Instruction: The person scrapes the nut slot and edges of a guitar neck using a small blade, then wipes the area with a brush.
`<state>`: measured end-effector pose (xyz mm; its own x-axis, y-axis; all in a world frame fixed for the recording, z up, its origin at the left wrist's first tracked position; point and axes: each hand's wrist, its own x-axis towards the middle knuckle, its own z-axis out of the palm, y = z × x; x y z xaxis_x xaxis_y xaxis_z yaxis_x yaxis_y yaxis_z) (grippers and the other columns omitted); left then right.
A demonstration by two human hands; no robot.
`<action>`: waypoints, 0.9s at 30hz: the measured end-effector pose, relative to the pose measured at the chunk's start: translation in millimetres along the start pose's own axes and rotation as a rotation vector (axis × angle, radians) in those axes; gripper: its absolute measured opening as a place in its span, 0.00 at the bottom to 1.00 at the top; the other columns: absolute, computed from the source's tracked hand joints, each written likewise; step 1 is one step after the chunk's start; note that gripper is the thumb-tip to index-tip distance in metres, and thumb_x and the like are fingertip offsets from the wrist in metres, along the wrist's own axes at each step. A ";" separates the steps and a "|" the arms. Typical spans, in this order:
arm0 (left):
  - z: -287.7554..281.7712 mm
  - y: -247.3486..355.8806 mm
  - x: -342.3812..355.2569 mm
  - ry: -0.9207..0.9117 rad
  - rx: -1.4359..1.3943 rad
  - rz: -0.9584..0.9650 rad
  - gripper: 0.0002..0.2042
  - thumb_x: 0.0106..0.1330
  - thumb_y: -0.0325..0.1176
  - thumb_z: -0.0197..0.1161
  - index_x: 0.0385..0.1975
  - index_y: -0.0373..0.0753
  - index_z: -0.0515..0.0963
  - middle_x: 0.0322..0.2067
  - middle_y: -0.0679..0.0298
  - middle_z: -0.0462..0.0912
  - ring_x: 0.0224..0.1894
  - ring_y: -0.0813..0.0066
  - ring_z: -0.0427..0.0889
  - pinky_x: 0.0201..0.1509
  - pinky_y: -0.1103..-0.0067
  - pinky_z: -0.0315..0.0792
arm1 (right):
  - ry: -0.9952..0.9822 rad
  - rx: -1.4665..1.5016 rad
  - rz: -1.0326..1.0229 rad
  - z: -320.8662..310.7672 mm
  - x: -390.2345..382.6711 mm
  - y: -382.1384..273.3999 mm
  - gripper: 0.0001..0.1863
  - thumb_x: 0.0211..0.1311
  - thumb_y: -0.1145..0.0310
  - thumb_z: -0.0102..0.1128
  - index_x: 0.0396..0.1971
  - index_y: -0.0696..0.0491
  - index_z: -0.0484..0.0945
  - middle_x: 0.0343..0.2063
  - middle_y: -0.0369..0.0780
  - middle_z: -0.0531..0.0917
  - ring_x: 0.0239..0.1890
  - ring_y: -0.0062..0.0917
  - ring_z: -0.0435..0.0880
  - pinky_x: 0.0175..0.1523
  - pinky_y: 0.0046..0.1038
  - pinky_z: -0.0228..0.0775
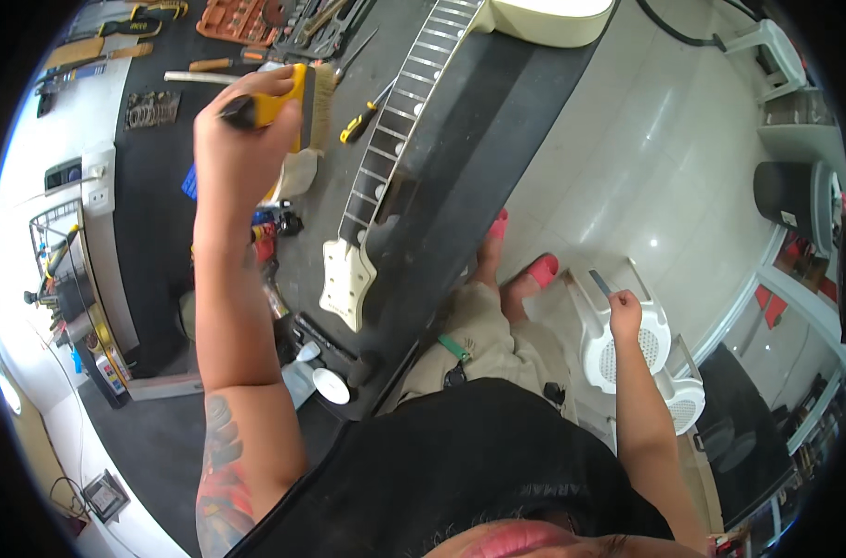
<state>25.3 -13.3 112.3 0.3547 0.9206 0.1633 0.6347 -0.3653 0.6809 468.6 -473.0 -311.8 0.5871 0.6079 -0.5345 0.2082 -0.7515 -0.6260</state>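
My left hand [251,139] is closed round a wide brush [306,107] with a yellow body, a black handle end and pale bristles, held above the dark bench. To its right lies a cream electric guitar. Its headstock [346,279] points toward me, its fretted neck [399,130] runs away, and part of its body [553,20] shows at the far edge. Low on my right, away from the bench, my right hand [625,312] grips a short flat grey metal strip [599,282]; its exact kind is unclear.
A yellow-and-black screwdriver [359,123] lies left of the neck. Farther off are an orange tool case [237,20] and several hand tools. Bottles and a white round lid [331,386] stand near the bench's front. White plastic stools [618,353] are beside me; a black bin [793,200] is at right.
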 end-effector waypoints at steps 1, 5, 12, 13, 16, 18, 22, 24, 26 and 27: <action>-0.8 1.1 0.2 0.023 -0.154 -0.049 0.12 0.72 0.20 0.70 0.53 0.26 0.86 0.59 0.50 0.93 0.56 0.67 0.93 0.60 0.71 0.86 | -0.002 -0.037 0.004 -4.7 -0.5 1.4 0.12 0.73 0.64 0.73 0.34 0.59 0.86 0.25 0.36 0.83 0.30 0.20 0.77 0.38 0.30 0.71; 23.6 20.1 2.3 -0.197 0.073 0.242 0.11 0.70 0.23 0.71 0.50 0.31 0.88 0.56 0.53 0.95 0.50 0.64 0.94 0.60 0.66 0.86 | -0.030 -0.040 0.067 -1.2 -7.7 -12.5 0.13 0.73 0.63 0.73 0.34 0.59 0.86 0.24 0.36 0.83 0.29 0.21 0.76 0.38 0.31 0.70; 38.1 34.2 13.7 -0.173 -0.079 0.093 0.11 0.72 0.20 0.67 0.52 0.28 0.87 0.59 0.51 0.93 0.56 0.68 0.92 0.60 0.73 0.87 | -0.003 -0.060 0.064 0.8 -2.5 -3.2 0.15 0.73 0.62 0.72 0.39 0.60 0.88 0.31 0.46 0.90 0.35 0.35 0.88 0.47 0.37 0.80; 42.8 32.3 21.1 -0.148 0.019 0.087 0.11 0.71 0.21 0.68 0.51 0.29 0.88 0.58 0.53 0.94 0.56 0.70 0.92 0.60 0.73 0.86 | -0.023 -0.041 0.067 3.4 -0.5 -3.3 0.15 0.74 0.61 0.72 0.39 0.60 0.88 0.31 0.46 0.90 0.35 0.34 0.88 0.47 0.37 0.80; 27.0 17.9 53.1 0.050 0.383 0.153 0.13 0.66 0.30 0.71 0.47 0.30 0.89 0.44 0.52 0.97 0.41 0.69 0.95 0.51 0.71 0.87 | -0.019 -0.059 0.056 1.8 -5.3 -12.6 0.15 0.74 0.61 0.72 0.39 0.61 0.87 0.30 0.45 0.90 0.34 0.32 0.86 0.46 0.36 0.79; 31.2 25.5 52.9 0.018 0.169 0.016 0.13 0.66 0.30 0.71 0.46 0.30 0.89 0.43 0.52 0.97 0.39 0.69 0.95 0.49 0.70 0.87 | -0.005 -0.098 0.040 3.8 -4.9 -21.0 0.15 0.74 0.62 0.72 0.39 0.61 0.87 0.30 0.45 0.89 0.33 0.31 0.85 0.45 0.35 0.78; 42.9 28.6 55.4 -0.112 0.288 0.032 0.13 0.72 0.25 0.68 0.52 0.29 0.90 0.49 0.55 0.96 0.44 0.74 0.92 0.50 0.74 0.87 | 0.003 -0.052 0.061 3.5 -6.1 -7.3 0.15 0.75 0.62 0.72 0.39 0.61 0.87 0.29 0.44 0.88 0.33 0.29 0.84 0.44 0.35 0.77; 29.5 37.9 65.8 -0.048 0.449 -0.088 0.12 0.72 0.26 0.69 0.52 0.30 0.90 0.52 0.53 0.96 0.44 0.72 0.93 0.48 0.75 0.87 | 0.015 -0.008 0.075 7.4 -3.2 -9.7 0.15 0.75 0.62 0.72 0.39 0.61 0.87 0.29 0.44 0.88 0.33 0.29 0.84 0.44 0.35 0.77; 25.9 20.6 56.5 -0.158 -0.120 0.017 0.13 0.72 0.25 0.68 0.53 0.31 0.90 0.52 0.55 0.96 0.45 0.76 0.92 0.47 0.76 0.86 | 0.013 -0.055 0.080 9.3 -7.2 -16.8 0.14 0.74 0.62 0.72 0.38 0.60 0.87 0.29 0.44 0.87 0.33 0.29 0.84 0.44 0.35 0.77; 33.5 33.9 44.3 -0.265 -0.356 0.052 0.13 0.72 0.24 0.67 0.53 0.32 0.90 0.52 0.56 0.96 0.45 0.78 0.92 0.46 0.76 0.86 | 0.013 -0.068 0.088 7.3 -9.2 -12.8 0.14 0.74 0.62 0.72 0.38 0.60 0.87 0.29 0.44 0.87 0.33 0.29 0.84 0.44 0.35 0.77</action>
<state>85.6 10.5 118.7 0.5733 0.8180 0.0468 0.3516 -0.2971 0.8878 454.8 -467.0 -303.0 0.6152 0.5360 -0.5781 0.2082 -0.8177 -0.5366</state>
